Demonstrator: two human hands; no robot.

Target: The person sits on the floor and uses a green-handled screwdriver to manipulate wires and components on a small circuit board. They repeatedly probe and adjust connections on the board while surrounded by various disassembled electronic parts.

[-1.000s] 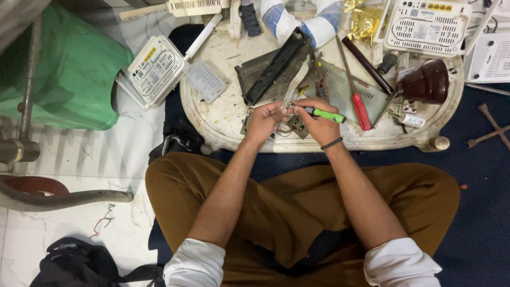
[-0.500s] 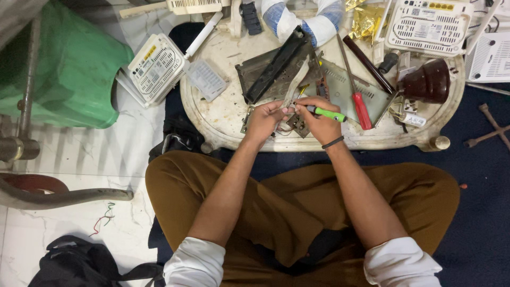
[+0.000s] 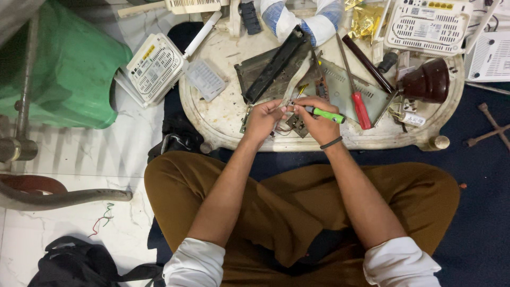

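Small circuit board part [image 3: 295, 123] held low over the near edge of a worn white tray table [image 3: 223, 119], between two hands close together. Left hand [image 3: 264, 119] curled, fingertips pinching the part's upper edge. Right hand [image 3: 314, 123] closed around a green-handled screwdriver [image 3: 325, 114], tip pointing left toward the part; dark band on that wrist. Just beyond the hands, a black flat casing [image 3: 273, 66] lying at a slant, a red-handled screwdriver [image 3: 360, 109] to the right, then a dark brown domed object [image 3: 427, 82]. White router [image 3: 155, 68] hanging off the table's left edge, another white router [image 3: 427, 24] at the far right. Green plastic bag [image 3: 69, 64] on the floor at left. Brown trousers [image 3: 297, 212] and crossed legs below
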